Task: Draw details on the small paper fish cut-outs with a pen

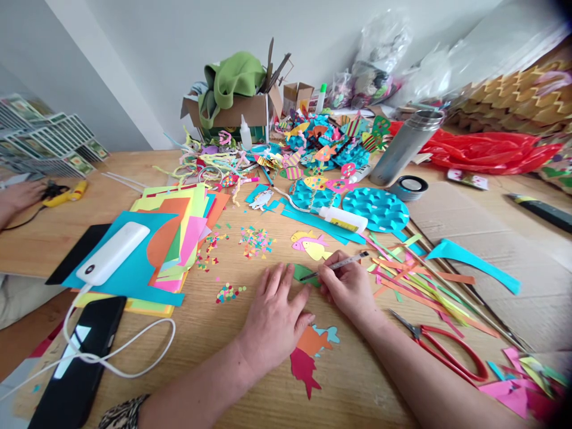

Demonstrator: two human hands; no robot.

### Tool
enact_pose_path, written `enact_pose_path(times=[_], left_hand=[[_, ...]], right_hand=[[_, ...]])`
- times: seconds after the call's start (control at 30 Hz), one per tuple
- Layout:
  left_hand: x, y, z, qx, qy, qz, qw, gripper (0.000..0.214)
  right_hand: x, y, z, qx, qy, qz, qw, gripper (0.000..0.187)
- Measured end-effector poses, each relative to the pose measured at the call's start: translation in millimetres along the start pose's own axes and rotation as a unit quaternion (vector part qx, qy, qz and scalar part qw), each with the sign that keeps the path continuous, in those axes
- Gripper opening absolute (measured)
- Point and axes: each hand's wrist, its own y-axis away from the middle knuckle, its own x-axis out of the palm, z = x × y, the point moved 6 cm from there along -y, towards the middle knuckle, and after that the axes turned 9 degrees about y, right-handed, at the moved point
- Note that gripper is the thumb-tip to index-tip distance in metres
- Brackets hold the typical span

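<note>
Here, the left hand (272, 316) lies flat on the worktop (214, 357) with its fingers spread wide, the fingertips resting on the near edge of a green paper piece (304, 273). The right hand (346, 289) sits just beside it and is closed around a pen (339, 264), whose tip touches the green paper piece between the 2 hands.

Just beyond the pen lie yellow and pink paper fish (311, 244), and farther out a white glue bottle (342, 219) rests on its side. Under the left wrist, toward the person, lie orange, red and blue cutouts (313, 348). Red-handled scissors (447, 348) lie to the right of the right forearm, near a scatter of paper strips (415, 280). Left of the left hand are confetti bits (227, 292), a stack of coloured sheets (179, 238) with a white power bank (111, 253) on it, and a dark phone (78, 369). Another person's hand (20, 196) rests at the far left edge.
</note>
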Motion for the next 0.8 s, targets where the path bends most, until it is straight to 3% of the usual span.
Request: enact_pose_path(times=[0.8], left_hand=[[2.1, 2.1, 0.5, 0.0, -0.002, -0.003, 1.0, 0.041]], right_hand=[[-2.4, -0.2, -0.1, -0.003, -0.021, -0.018, 1.0, 0.012]])
